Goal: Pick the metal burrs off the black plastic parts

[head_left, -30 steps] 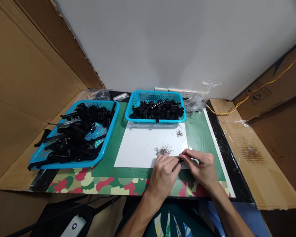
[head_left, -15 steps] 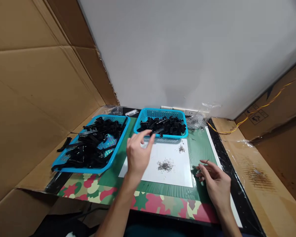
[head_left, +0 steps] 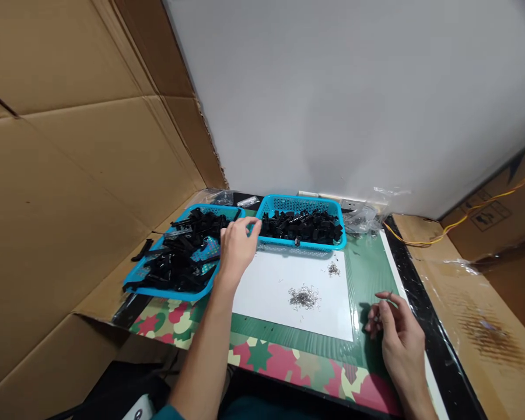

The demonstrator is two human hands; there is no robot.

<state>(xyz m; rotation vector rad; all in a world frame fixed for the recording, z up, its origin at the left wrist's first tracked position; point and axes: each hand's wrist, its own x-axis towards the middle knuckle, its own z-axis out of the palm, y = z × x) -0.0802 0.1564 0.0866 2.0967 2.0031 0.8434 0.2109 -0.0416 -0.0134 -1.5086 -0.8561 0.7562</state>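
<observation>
My left hand point(head_left: 240, 248) hovers by the gap between two blue plastic baskets, its fingers bent and a little apart, with nothing visible in them. The left basket point(head_left: 203, 290) holds a heap of long black plastic parts point(head_left: 179, 268). In the back basket point(head_left: 284, 240) lies a pile of smaller black parts point(head_left: 310, 226). Over the right side of the green mat, my right hand point(head_left: 400, 335) is half curled, palm inward; a thin thing seems to be between its fingers, too small to name. Small metal pieces point(head_left: 304, 297) form a pile on the white sheet point(head_left: 266, 286).
A smaller metal pile point(head_left: 333, 269) lies near the sheet's right edge. Clear plastic bags point(head_left: 363, 219) and a power strip point(head_left: 350, 204) sit along the wall. Cardboard walls point(head_left: 91, 192) flank the table, and a yellow cable point(head_left: 446, 234) runs at right.
My left hand has moved left from the back basket's front, and the dark part in its fingers is gone from them. The view has shifted slightly. My right hand stays near the same spot.
</observation>
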